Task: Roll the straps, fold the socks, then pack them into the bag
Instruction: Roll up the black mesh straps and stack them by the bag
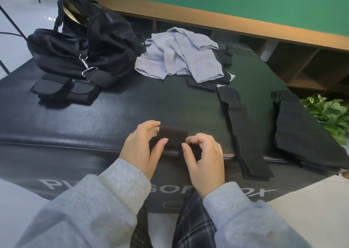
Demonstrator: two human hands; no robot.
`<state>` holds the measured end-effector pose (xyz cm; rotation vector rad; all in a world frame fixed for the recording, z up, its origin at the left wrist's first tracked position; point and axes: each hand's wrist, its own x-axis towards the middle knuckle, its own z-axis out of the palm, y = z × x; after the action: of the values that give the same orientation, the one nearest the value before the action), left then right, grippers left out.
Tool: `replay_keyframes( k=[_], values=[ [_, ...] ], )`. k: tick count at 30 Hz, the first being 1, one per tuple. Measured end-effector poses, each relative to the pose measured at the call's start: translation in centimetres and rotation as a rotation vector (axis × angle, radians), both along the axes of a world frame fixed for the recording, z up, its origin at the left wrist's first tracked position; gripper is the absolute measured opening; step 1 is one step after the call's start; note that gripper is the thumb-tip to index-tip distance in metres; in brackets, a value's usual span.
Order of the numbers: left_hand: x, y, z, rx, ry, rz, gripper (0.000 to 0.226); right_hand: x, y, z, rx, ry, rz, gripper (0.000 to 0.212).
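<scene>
Work surface: a black padded box (113,119) with white lettering on its near face, serving as the desk.

Item 1, perforated black strap (172,133): at the near edge of the desk, centre, partly rolled into a short bundle. Left hand (140,149) is closed on its left end, thumb on the near side and fingers curled over the top. Right hand (204,161) pinches its right end between thumb and forefinger, the other fingers bent loosely above.

Item 2, long perforated strap (243,132): flat and unrolled, to the right of the hands, running from the middle of the desk over the near edge.

Item 3, wide black strap piece (302,132): far right, flat, also overhanging the near edge, apart from item 2.

Item 4, pile of light grey socks (179,55): loose and unfolded, at the far centre of the desk, lying on top of some dark fabric whose kind cannot be told.

Item 5, black bag (83,46): far left of the desk, slumped, its top open, with a metal clip (86,66) hanging at its near side on a shoulder band.

Item 6, two rolled black bundles (62,91): side by side just near the bag, at the left.

Surroundings: a wooden shelf unit (245,25) beyond the desk against a green wall (226,0); a leafy green plant (328,115) at the right, past the desk edge. Grey sleeves (105,200) and plaid trousers (190,219) occupy the near foreground.
</scene>
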<state>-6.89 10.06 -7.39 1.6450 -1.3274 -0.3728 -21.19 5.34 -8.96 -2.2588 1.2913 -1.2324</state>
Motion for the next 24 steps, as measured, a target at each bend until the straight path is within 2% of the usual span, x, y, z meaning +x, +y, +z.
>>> replay_keyframes(
  k=[4,12,16,20,24],
  values=[
    [0.1,0.0,-0.1,0.002,-0.017,0.033,0.040,0.1,-0.2,0.0,-0.059,0.060,0.005,0.010],
    [0.1,-0.3,0.4,0.056,-0.108,0.051,0.029,0.1,-0.2,0.1,-0.022,0.028,-0.020,0.023],
    [0.4,-0.3,0.3,0.078,-0.145,0.051,0.028,0.1,-0.2,0.2,-0.045,0.040,-0.014,0.013],
    [0.4,-0.5,0.4,0.102,-0.165,0.039,0.029,0.2,-0.3,0.0,-0.048,0.043,-0.020,0.017],
    [0.1,-0.4,1.1,0.039,-0.204,0.060,0.024,0.0,-0.4,-0.4,-0.072,0.082,-0.037,0.023]
  ],
)
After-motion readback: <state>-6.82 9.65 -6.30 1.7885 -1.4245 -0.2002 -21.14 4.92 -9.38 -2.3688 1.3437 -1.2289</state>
